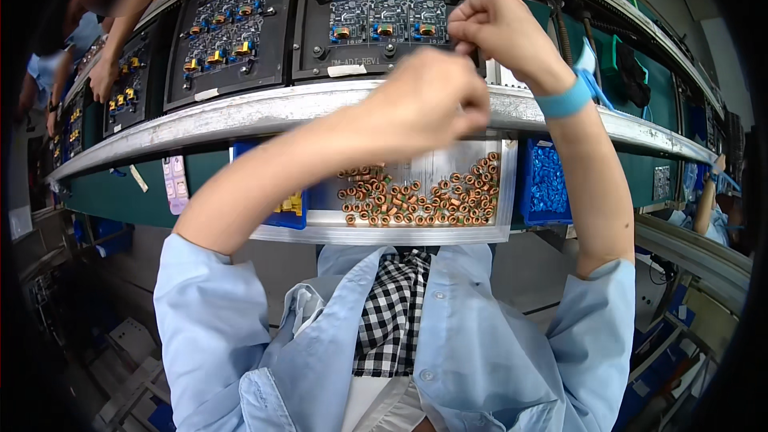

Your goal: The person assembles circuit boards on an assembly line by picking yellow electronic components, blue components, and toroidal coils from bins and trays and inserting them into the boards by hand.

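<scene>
My right hand (506,38), with a blue band (565,101) round its wrist, is at the right edge of a black fixture (308,52) that carries several small circuit boards (387,14). Its thumb and fingers are pinched together; whatever is between them is too small to make out. Blurred by motion, my left hand (428,104) hangs over the metal rail (280,108) just left of and below the right one. Its fingers are curled closed and their contents are hidden. Copper-wound ring coils (388,202) lie loose in a clear tray (502,224) below my hands, partly covered by my left forearm.
Blue parts fill a blue bin (547,180) right of the tray; yellow parts lie in another blue bin (290,212) on its left. A second loaded fixture (180,96) stands left along the line, where another person's hand (102,78) reaches in. A green bin (628,68) sits at far right.
</scene>
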Tool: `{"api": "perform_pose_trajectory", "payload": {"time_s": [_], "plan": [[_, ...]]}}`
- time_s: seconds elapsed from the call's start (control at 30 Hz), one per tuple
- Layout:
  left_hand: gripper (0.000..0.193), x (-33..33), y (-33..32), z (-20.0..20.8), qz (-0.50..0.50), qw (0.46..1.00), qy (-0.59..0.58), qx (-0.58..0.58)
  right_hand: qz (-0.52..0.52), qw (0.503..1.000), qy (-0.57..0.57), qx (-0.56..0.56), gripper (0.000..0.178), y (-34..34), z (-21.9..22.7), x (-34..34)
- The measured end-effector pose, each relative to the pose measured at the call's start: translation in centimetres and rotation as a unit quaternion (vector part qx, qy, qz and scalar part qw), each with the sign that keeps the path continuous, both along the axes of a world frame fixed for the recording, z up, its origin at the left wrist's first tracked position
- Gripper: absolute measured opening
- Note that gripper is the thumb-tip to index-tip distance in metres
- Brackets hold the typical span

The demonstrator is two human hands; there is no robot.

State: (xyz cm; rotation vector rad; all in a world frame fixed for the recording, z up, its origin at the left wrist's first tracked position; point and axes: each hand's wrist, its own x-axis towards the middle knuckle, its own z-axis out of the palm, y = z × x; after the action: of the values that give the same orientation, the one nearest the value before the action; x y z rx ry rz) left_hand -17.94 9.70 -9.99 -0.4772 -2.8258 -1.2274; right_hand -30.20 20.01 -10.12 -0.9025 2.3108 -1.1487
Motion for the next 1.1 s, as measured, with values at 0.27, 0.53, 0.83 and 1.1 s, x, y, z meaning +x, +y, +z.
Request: {"api": "perform_pose_trajectory", "payload": {"time_s": [0.27, 0.53, 0.83, 1.1], "plan": [[0.01, 4.4, 7.3, -5.6, -0.182, 0.981, 0.069, -0.005, -0.006, 0.939, 0.222, 0.262, 0.006, -5.3, -1.1, -1.8], [0.011, 7.4, 4.9, -6.5, -0.146, 0.986, -0.01, 0.078, -0.018, 0.888, 0.292, 0.355, 0.014, -6.9, 0.1, -1.0], [0.009, 9.5, 2.9, -6.9, -0.114, 0.983, -0.028, 0.143, -0.031, 0.867, 0.282, 0.409, 0.016, -7.7, -0.1, -0.3], [0.005, 10.3, 2.4, -7.1, -0.094, 0.98, -0.016, 0.174, -0.119, 0.897, 0.257, 0.339, 0.019, -5.6, -2.3, -0.7]]}}
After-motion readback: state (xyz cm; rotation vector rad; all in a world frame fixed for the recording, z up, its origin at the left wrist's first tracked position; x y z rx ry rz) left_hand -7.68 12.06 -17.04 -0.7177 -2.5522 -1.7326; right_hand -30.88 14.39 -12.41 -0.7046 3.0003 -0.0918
